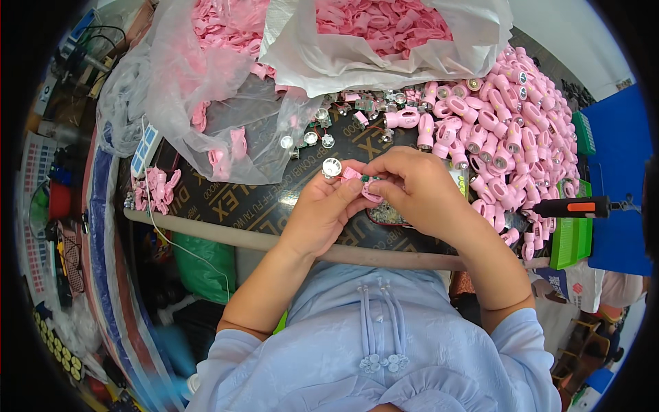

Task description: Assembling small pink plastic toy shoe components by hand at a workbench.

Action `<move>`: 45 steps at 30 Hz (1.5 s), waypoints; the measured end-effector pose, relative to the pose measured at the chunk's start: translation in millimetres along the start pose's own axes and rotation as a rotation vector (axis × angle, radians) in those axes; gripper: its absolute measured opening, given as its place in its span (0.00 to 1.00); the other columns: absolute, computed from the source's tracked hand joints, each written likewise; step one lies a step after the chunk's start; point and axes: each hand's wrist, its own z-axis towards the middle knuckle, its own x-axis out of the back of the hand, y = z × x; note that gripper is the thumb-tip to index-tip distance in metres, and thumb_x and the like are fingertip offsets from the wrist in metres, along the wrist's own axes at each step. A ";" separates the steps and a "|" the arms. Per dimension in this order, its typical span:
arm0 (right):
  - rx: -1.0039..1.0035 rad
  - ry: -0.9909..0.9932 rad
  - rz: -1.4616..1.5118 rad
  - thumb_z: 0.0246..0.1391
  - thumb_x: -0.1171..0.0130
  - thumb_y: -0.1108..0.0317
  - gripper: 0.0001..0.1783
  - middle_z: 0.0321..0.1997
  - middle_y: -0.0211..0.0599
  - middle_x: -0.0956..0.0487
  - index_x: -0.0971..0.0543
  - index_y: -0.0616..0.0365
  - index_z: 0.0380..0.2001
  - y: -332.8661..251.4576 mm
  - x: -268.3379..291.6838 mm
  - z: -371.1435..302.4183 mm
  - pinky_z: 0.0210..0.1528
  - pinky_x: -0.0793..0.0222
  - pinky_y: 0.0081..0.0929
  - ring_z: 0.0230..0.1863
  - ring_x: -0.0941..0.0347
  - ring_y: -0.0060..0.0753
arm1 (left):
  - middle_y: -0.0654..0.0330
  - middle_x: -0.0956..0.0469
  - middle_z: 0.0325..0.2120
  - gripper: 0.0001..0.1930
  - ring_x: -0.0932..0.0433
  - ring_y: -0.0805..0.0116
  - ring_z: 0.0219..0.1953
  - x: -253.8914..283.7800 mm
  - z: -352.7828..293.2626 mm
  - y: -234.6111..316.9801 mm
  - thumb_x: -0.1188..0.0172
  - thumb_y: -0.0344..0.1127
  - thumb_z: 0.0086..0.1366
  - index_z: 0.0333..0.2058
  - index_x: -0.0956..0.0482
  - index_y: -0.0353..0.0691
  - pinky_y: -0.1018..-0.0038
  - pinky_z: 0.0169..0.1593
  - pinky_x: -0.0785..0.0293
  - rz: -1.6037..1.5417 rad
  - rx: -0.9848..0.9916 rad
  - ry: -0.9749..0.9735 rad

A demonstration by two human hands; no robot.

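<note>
- I read both hands as close together over the worktop (254, 213), near its front edge.
- Left hand (314, 214): clamped, thumb against fingers, on a small pink flashlight shell (371, 192).
- Right hand (417, 187): thumb and fingers pinched at the same shell, from the right. I cannot tell which fingertips bear on it.
- At the shell I note a small green component (366, 180) and a pink block (351, 174); a round silver reflector (331, 167) sits at the left fingertips.
- Just below the shell: a shallow dish (389, 220) of small metal pieces, partly hidden.
- Beyond the hands: loose reflectors (311, 139); farther back, a white sack (295, 55) of pink parts (384, 29).
- To the right I log a heap of pink flashlights (504, 123), a black-and-orange screwdriver (576, 207) and a green tray (583, 237).
</note>
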 end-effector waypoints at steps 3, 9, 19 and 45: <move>-0.086 -0.013 0.029 0.50 0.35 0.72 0.12 0.33 0.49 0.20 0.17 0.63 0.39 -3.7 -0.4 1.1 0.39 0.26 0.40 0.36 0.22 0.52 | 0.58 0.22 0.46 0.13 0.20 0.67 0.47 -0.7 -0.5 -0.3 0.44 0.34 0.73 0.53 0.28 0.36 0.69 0.53 0.20 -0.037 -0.018 0.008; 0.062 0.010 -0.054 0.50 0.36 0.74 0.12 0.33 0.49 0.21 0.17 0.62 0.41 3.7 -6.6 0.2 0.39 0.27 0.42 0.36 0.22 0.52 | 0.57 0.22 0.47 0.13 0.20 0.67 0.47 1.3 -2.8 -3.5 0.44 0.32 0.73 0.53 0.28 0.36 0.68 0.54 0.21 -0.067 -0.017 0.025; 0.289 0.256 -0.053 0.49 0.35 0.79 0.12 0.38 0.45 0.20 0.18 0.64 0.40 16.4 -29.8 -10.7 0.41 0.25 0.36 0.39 0.22 0.47 | 0.58 0.22 0.46 0.14 0.21 0.68 0.47 -7.1 -8.1 -9.9 0.44 0.31 0.72 0.54 0.29 0.37 0.68 0.53 0.22 -0.075 -0.116 0.143; 0.312 0.416 -0.201 0.46 0.34 0.78 0.21 0.48 0.45 0.23 0.21 0.60 0.47 23.5 -45.4 -27.5 0.50 0.30 0.40 0.49 0.28 0.50 | 0.51 0.22 0.53 0.15 0.20 0.69 0.49 -5.6 -1.2 -15.1 0.43 0.28 0.71 0.55 0.27 0.36 0.71 0.54 0.24 0.245 -0.253 0.192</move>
